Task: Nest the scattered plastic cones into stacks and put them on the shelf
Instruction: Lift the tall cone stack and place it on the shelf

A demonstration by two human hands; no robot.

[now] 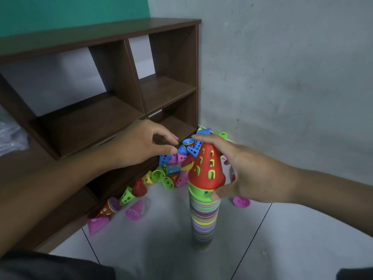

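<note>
Head view, nearest first: dark clothing fills the bottom edge, then grey floor tiles (282, 249). A tall stack (203, 217) of nested cones stands upright on the floor just ahead, many thin coloured rims showing down its length. The right hand (248, 174) is closed around the red cone (206, 170) at the top of that stack, thumb under its rim and fingers over its tip. The red cone sits tilted over a green cone (198, 191) and does not look fully seated; I judge it is being pressed down, not lifted. The left hand (141, 142) hovers a little further out, fingers loosely curled with thumb and forefinger near each other, holding nothing that I can see; it is near the red cone's tip but not touching it. Beyond the hands, loose cones (167, 174) in blue, pink, green, yellow and red lie scattered along the foot of the shelf (169, 85) and into the corner by the wall (282, 67). One short nested bundle (110, 208) lies on its side among them. Every shelf compartment I can see is bare. Progress as I read it: one large stack built, a good many cones left to nest, nothing shelved yet. Clear plastic wrap (10, 134) at far left.
</note>
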